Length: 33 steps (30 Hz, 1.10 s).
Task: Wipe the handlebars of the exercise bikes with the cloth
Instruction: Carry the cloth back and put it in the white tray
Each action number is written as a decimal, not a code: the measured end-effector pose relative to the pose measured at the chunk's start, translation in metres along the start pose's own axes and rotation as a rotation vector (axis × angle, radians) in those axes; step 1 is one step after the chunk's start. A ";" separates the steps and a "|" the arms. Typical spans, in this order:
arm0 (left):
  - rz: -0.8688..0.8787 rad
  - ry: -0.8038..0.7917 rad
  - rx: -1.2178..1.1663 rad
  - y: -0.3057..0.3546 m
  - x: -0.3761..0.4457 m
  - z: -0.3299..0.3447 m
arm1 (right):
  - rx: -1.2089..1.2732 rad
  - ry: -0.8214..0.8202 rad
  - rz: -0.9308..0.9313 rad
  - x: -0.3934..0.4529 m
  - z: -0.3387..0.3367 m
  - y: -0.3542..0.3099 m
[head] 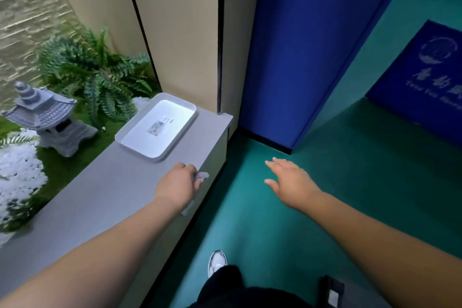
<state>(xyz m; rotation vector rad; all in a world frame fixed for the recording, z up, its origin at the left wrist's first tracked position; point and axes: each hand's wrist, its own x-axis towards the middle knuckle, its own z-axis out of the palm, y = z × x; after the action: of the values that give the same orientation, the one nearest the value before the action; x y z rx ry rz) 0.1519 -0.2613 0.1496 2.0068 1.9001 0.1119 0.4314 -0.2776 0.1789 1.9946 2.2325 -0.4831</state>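
Note:
My left hand is closed around a grey cloth. A bit of the cloth sticks out past my fingers and another piece hangs below my wrist. The hand hovers over the right edge of a grey ledge, a short way in front of a white tray. My right hand is held out flat over the green floor, fingers spread, with nothing in it. No exercise bike or handlebar is in view.
The white tray holds a small card and sits at the ledge's far end, by a beige wall panel. Left of the ledge are ferns, a stone lantern and white pebbles. A blue wall and blue mat lie to the right.

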 end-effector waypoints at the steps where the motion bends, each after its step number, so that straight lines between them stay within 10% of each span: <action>1: -0.009 -0.004 -0.008 -0.002 0.015 -0.006 | -0.003 -0.004 -0.009 0.017 -0.006 -0.001; 33: -0.840 0.385 -0.698 -0.064 0.236 -0.046 | -0.276 -0.190 -0.979 0.470 -0.080 -0.145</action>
<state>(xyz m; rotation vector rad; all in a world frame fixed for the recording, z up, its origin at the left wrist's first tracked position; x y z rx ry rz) 0.0977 -0.0201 0.1259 0.6951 2.3239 0.8336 0.2373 0.1800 0.1420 0.5975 2.8018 -0.3687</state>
